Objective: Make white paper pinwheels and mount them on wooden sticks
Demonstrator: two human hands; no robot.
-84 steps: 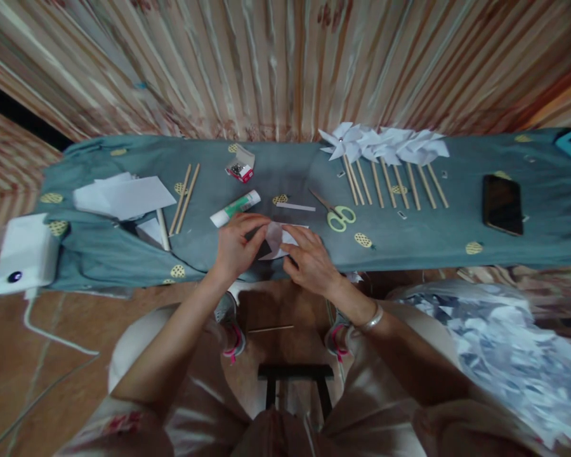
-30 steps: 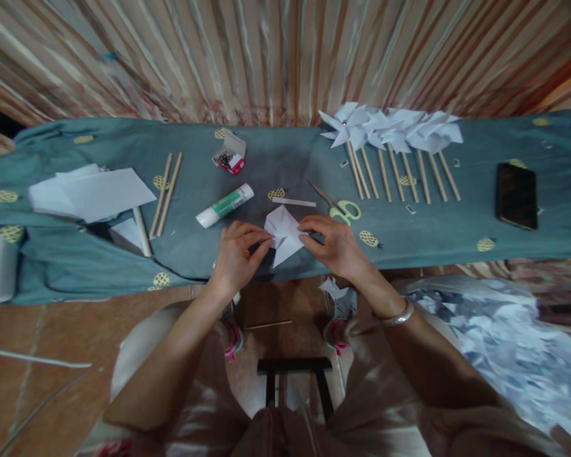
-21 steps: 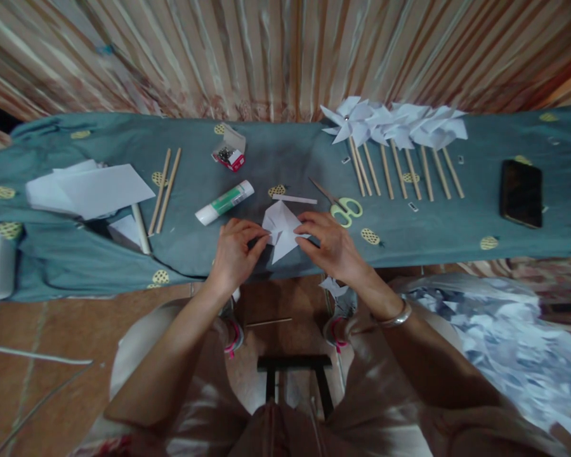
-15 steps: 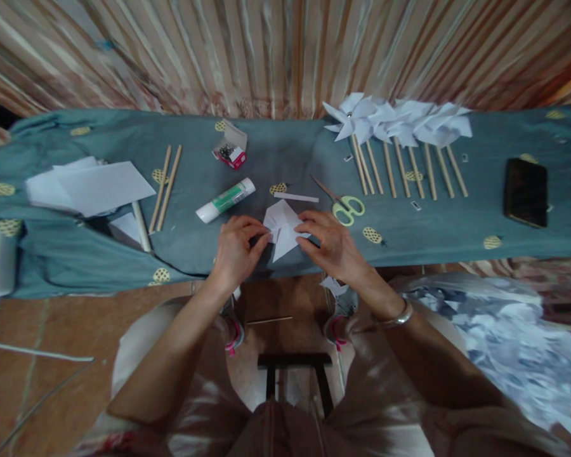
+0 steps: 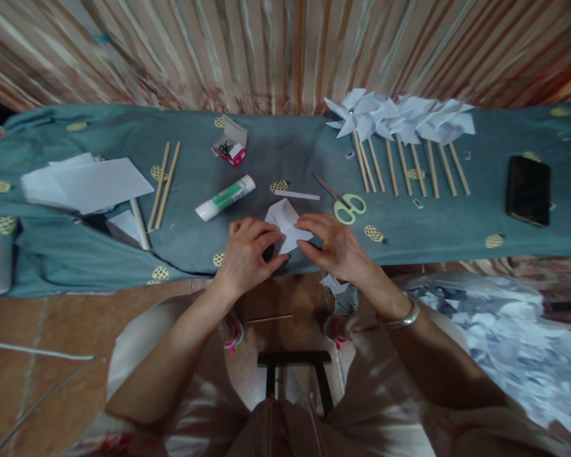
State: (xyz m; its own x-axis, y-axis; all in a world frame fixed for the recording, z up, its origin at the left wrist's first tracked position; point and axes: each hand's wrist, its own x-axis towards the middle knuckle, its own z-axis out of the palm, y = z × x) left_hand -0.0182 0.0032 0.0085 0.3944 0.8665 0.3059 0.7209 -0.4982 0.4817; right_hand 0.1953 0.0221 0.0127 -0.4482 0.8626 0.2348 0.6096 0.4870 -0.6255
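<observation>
A small white sheet of paper (image 5: 286, 223), partly folded, lies at the near edge of the cloth-covered table between my two hands. My left hand (image 5: 248, 252) grips its left side, the thumb low and the fingers over the paper. From the right, my right hand (image 5: 334, 246) holds the opposite side between thumb and fingers. Just beyond the sheet rests a narrow paper strip (image 5: 297, 195). Scissors with pale green handles (image 5: 347, 208) lie past my right hand, and a green and white glue stick (image 5: 226, 198) past my left.
White paper pinwheels (image 5: 400, 120) on wooden sticks are lined up at the back right, with a black phone (image 5: 528, 190) farther right. Two loose sticks (image 5: 164, 185), an opened box of pins (image 5: 231, 151) and white sheets (image 5: 99, 185) lie leftward. A bag of paper scraps (image 5: 509, 343) stands below.
My left hand has moved right and now covers more of the paper. The paper's lower left point has been turned up or is hidden under the fingers. My right hand stays nearly in place.
</observation>
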